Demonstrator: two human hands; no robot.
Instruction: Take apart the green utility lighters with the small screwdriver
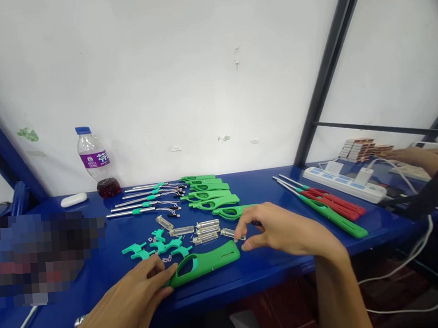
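Observation:
My left hand [138,294] grips the front end of a green lighter [211,264] near its trigger opening. A metal tip [80,320] shows beside my left wrist. My right hand [276,227] hovers over the lighter's rear end, thumb and forefinger apart. Its forefinger is at the end of a clear fuel tank [228,233]; whether they touch I cannot tell. More clear tanks [207,230] lie left of it. Teal triggers [165,245] and small clear pieces [166,258] lie beyond my left hand. Behind are green handle shells [214,202] and metal rods with wires [140,210].
Assembled green [331,216] and red [334,203] lighters lie at right, near a white power strip [344,184]. A drink bottle [97,162] and white case [74,199] stand by the wall. Another person's hand [413,158] shows beyond the dark frame post [328,66].

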